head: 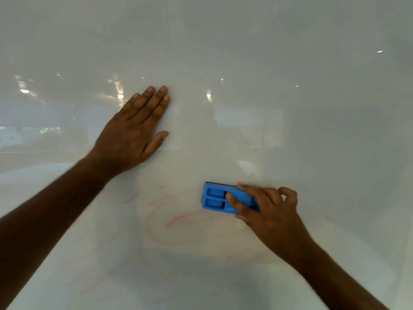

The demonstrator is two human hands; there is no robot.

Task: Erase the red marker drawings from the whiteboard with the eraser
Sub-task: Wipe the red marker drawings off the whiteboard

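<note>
Whiteboard filling the whole view, no border visible, so plenty of free surface on all sides. Faint red marker drawings left in the lower middle, probably half wiped. Left hand flat on the board, fingers straight, holding nothing, apparently for support. Right hand gripping the blue eraser, pressed to the board just above the red loops.
</note>
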